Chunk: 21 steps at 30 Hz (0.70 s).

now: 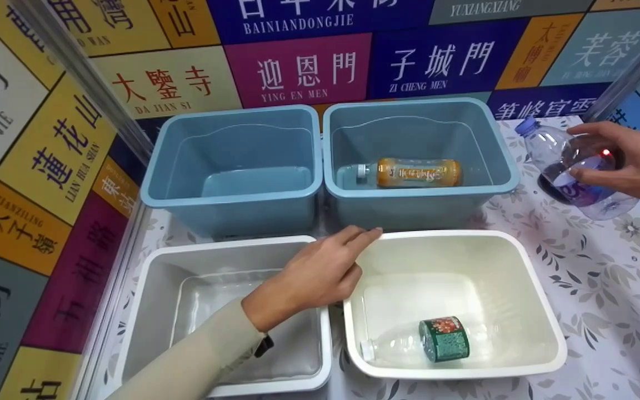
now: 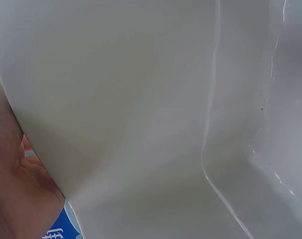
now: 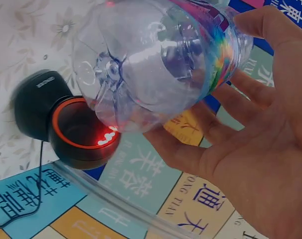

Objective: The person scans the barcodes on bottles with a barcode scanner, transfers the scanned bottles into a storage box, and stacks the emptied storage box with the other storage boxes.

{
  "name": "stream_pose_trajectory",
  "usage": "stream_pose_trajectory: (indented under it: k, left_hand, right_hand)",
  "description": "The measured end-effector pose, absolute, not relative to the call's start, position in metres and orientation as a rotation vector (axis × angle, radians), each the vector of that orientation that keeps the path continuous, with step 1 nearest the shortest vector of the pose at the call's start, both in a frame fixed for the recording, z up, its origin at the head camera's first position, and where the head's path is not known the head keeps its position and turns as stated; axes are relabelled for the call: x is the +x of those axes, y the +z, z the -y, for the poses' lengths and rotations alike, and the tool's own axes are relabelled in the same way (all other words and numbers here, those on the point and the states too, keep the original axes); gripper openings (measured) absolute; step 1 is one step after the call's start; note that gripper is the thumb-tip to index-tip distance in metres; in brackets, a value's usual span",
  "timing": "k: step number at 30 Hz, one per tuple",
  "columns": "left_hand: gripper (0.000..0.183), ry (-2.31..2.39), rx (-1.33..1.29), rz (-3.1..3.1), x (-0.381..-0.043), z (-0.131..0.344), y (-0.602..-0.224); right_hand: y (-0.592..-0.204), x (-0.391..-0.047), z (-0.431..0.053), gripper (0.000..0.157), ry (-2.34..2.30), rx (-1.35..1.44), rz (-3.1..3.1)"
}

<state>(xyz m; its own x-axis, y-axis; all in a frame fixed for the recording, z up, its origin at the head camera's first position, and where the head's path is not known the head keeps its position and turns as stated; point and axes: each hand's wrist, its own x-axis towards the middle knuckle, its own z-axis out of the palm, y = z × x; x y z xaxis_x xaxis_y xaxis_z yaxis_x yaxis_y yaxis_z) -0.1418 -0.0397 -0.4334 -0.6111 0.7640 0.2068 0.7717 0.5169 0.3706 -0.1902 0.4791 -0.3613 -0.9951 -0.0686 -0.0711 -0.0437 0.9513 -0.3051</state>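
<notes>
On the right, my right hand [image 1: 634, 158] grips a large clear plastic bottle [image 1: 617, 205] with a purple cap and a purple label. The bottle is tilted, cap toward the bins. In the right wrist view its clear base [image 3: 108, 74] overlaps a black scanner [image 3: 44, 104] with an orange ring and red lights; whether they touch, I cannot tell. My left hand [image 1: 320, 272] lies over the neighbouring rims of two white bins, its index finger reaching the back left corner of the right white bin [image 1: 545, 311]. The left white bin [image 1: 150, 311] is under that forearm.
Two blue bins stand behind: the left blue bin [image 1: 231, 216] and the right blue bin [image 1: 409, 208], which holds an orange drink bottle [image 1: 420, 172]. A green-labelled clear bottle [image 1: 445, 339] lies in the right white bin. Printed panels [image 1: 303, 72] enclose the floral-covered table [image 1: 603, 316].
</notes>
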Motion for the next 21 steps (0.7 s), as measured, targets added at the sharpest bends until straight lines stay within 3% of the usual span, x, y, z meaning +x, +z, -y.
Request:
stream_pose_trajectory:
  k: [21]
  left_hand:
    - [0.064, -0.689, -1.382, 2.728, -0.142, 0.04, -0.432]
  right_hand:
    - [-0.38, -0.196, -0.502, 0.078, -0.513, -0.016, -2.963]
